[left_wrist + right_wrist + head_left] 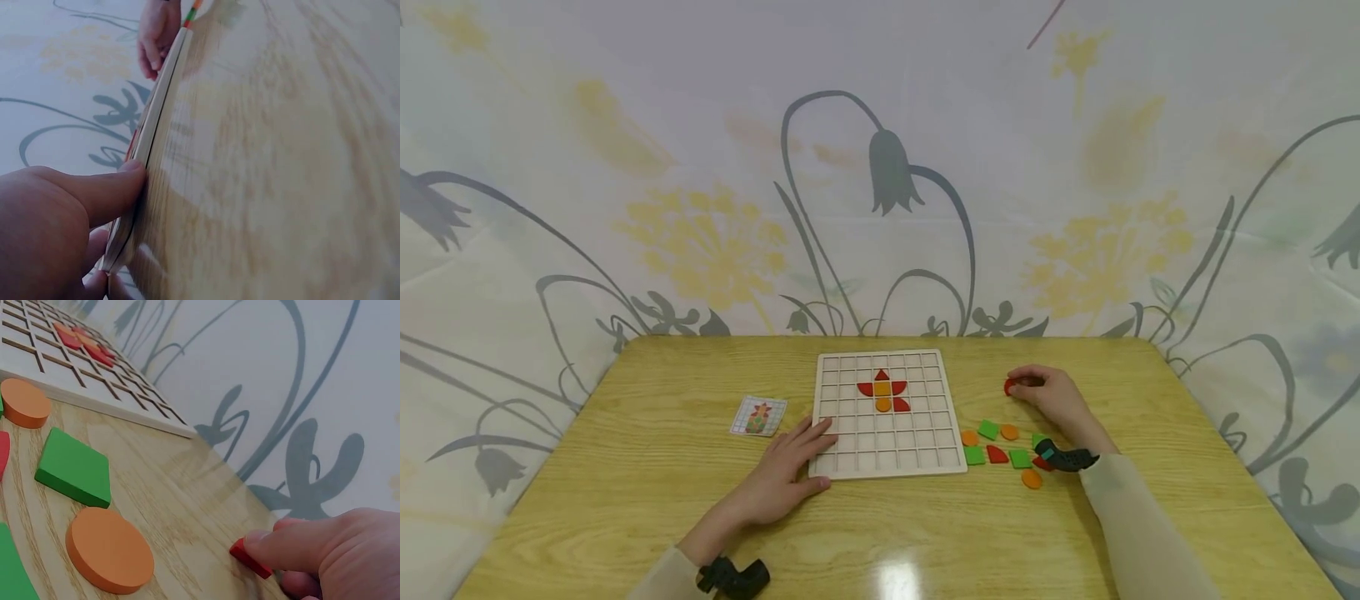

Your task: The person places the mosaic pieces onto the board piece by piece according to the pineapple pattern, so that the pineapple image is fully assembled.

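Left of the pale wooden gridded board lies one printed card. My left hand rests, fingers outstretched, across the board's left edge. On the board sit one red triangle, three red quarter-rounds, one orange square, one orange disc. Right of it: three loose orange discs, four green pieces, two loose red pieces. Behind those, my right hand pinches one flat red piece: pickup, I judge, next calling for carrying it leftward.

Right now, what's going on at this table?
A person's right hand pinches a red piece to the right of a gridded board, while the left hand touches the board around its near left corner. Some red and orange pieces sit in its grid, more loose pieces lie to its right, and a patterned card lies to its left.
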`<state>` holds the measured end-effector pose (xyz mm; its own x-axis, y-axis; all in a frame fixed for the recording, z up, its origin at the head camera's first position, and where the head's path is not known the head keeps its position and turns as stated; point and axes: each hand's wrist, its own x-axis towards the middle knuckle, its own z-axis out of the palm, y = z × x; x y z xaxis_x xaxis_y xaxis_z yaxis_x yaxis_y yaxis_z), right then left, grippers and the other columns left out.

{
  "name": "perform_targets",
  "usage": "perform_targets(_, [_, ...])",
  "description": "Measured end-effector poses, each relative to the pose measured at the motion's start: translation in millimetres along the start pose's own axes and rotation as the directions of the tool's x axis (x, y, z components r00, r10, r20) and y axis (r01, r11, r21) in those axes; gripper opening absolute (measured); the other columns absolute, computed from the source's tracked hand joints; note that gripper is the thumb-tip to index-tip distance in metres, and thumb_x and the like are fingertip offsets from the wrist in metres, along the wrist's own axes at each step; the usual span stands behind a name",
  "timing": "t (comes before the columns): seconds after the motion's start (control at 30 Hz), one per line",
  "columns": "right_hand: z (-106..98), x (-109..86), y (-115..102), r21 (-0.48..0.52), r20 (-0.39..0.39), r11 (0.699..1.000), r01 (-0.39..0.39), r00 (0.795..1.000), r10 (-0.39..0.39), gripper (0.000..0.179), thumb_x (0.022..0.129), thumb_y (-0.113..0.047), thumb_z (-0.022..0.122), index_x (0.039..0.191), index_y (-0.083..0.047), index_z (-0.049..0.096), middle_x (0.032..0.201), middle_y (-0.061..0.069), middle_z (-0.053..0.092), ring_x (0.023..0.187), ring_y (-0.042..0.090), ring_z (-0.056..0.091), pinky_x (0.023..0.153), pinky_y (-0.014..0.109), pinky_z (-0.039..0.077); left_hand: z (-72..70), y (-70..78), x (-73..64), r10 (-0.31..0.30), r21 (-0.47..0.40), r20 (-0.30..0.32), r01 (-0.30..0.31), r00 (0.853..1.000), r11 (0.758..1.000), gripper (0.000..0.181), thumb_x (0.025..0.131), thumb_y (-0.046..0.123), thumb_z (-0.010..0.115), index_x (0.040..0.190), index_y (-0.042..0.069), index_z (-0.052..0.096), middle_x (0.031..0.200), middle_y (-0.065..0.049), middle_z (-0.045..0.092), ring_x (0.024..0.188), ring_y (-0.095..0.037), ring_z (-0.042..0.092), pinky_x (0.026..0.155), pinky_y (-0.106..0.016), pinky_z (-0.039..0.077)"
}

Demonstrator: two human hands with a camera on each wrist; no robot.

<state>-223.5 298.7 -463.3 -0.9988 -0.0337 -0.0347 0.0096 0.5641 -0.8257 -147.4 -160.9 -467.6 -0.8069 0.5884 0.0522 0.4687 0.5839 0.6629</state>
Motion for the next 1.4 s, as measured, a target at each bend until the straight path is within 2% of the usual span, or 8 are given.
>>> perform_targets(0.23, [3.1, 0.5, -2.0, -0.021, -0.013, 1.0, 0.014, 1.0, -0.014, 0.03, 0.095, -0.015, 0.07, 0.121, 0.0, 0.068, 0.107, 0.013, 0.066, 0.088, 0.022, 0.055, 0.078, 0.033, 0.044, -1.3, 1.9, -0.5, 0.009, -0.007, -0.004, -0.009, 1.0, 1.0, 0.059, 0.098, 0.025, 0.065, 0.151, 0.008, 0.045, 0.162, -0.009, 0.026, 0.15, -0.039, 0.01, 0.112, -0.069, 0.006])
perform_targets(0.5, [1.8, 0.5, -7.8, -0.08, 0.063, 0.995, 0.053, 0.997, -0.048, 0.032, 0.096, -0.007, 0.066, 0.127, 0.0, 0.065, 0.117, 0.018, 0.063, 0.097, 0.028, 0.056, 0.085, 0.039, 0.044, -0.2, 0.0, -0.1, 0.013, 0.004, -0.007, -0.013, 1.0, 1.0, 0.059, 0.098, 0.027, 0.064, 0.151, 0.009, 0.045, 0.163, -0.009, 0.025, 0.15, -0.039, 0.011, 0.111, -0.07, 0.006])
perform_targets(0.77, [-0.9, -0.3, -8.5, -0.099, 0.123, 0.992, 0.083, 0.99, -0.071, 0.035, 0.097, -0.006, 0.064, 0.131, 0.001, 0.063, 0.126, 0.021, 0.059, 0.103, 0.029, 0.054, 0.088, 0.042, 0.044, 0.2, -0.4, 0.1, 0.004, 0.002, 0.001, -0.004, 1.0, 1.0, 0.059, 0.098, 0.028, 0.064, 0.151, 0.01, 0.045, 0.163, -0.008, 0.025, 0.15, -0.038, 0.01, 0.112, -0.069, 0.006])
perform_targets(1.07, [1.1, 1.6, -1.1, -0.085, 0.126, 0.99, 0.113, 0.987, -0.102, 0.019, 0.098, -0.008, 0.064, 0.114, 0.003, 0.066, 0.103, 0.011, 0.066, 0.091, 0.022, 0.059, 0.083, 0.035, 0.048, -0.4, 0.7, -0.2, 0.019, -0.006, 0.004, -0.019, 1.0, 1.0, 0.06, 0.098, 0.026, 0.064, 0.151, 0.008, 0.044, 0.163, -0.009, 0.025, 0.15, -0.038, 0.009, 0.111, -0.07, 0.005])
perform_targets(1.2, [1.7, 1.9, 0.2, -0.093, 0.116, 0.989, 0.118, 0.987, -0.107, 0.016, 0.099, -0.011, 0.064, 0.111, 0.0, 0.066, 0.102, 0.01, 0.066, 0.088, 0.021, 0.058, 0.081, 0.036, 0.047, 0.1, 0.6, 0.1, 0.018, -0.009, 0.004, -0.018, 1.0, 1.0, 0.06, 0.099, 0.028, 0.064, 0.151, 0.009, 0.044, 0.163, -0.009, 0.025, 0.15, -0.038, 0.009, 0.111, -0.07, 0.005])
perform_targets(1.4, [4.6, 1.9, -6.3, -0.035, 0.129, 0.992, 0.119, 0.985, -0.113, 0.02, 0.1, -0.016, 0.062, 0.114, -0.002, 0.066, 0.107, 0.01, 0.066, 0.094, 0.024, 0.059, 0.084, 0.037, 0.047, 0.9, -0.4, -0.2, 0.01, -0.004, -0.001, -0.01, 1.0, 1.0, 0.06, 0.099, 0.03, 0.063, 0.151, 0.009, 0.044, 0.163, -0.008, 0.025, 0.15, -0.038, 0.009, 0.111, -0.07, 0.005])
